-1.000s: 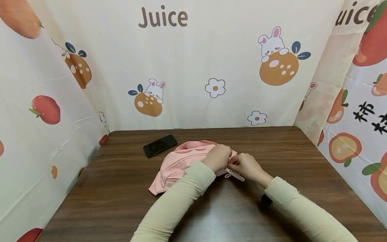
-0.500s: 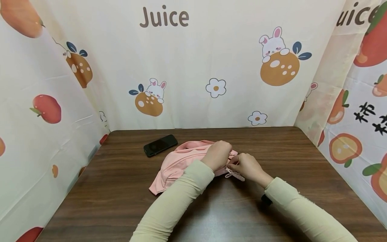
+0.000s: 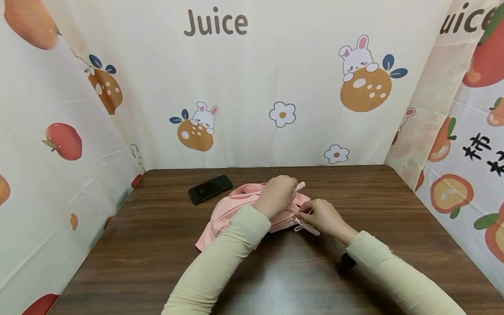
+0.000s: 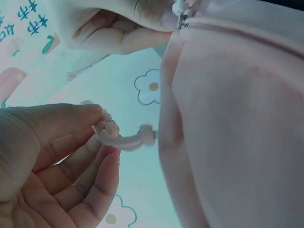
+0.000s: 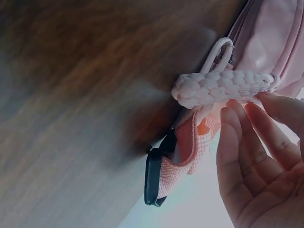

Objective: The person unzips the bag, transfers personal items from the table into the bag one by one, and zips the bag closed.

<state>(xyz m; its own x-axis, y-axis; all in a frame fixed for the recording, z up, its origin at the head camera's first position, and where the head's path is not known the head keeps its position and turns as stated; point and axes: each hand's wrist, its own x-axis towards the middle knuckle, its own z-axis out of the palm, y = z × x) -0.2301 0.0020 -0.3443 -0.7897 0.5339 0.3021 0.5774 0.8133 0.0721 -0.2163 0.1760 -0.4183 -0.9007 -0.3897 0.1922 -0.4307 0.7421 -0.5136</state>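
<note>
From my end of the feed, the pink bag point(image 3: 226, 214) lies on the table point(image 3: 138, 245), its long axis slanting from a flap at the near left up to its far right end, and both hands are at that right end. What matters most here is that end: most of the bag stretches away to the left of the right hand point(image 3: 324, 219), while the left hand point(image 3: 275, 196) sits above it, its forearm crossing over the fabric. I see the left hand pinching a braided pull point(image 4: 108, 127) between thumb and fingers, held off the bag's edge and joined to it by a loop. The right hand pinches at the bag's nearer right corner, beside a second braided pull point(image 5: 223, 86); I cannot tell whether fabric or slider is in its fingertips. Below that corner, in the right wrist view, a strap point(image 5: 183, 154) runs to a black buckle point(image 5: 154, 175). The phone point(image 3: 210, 189) lies beyond the bag's left side, nearer the left hand.
</note>
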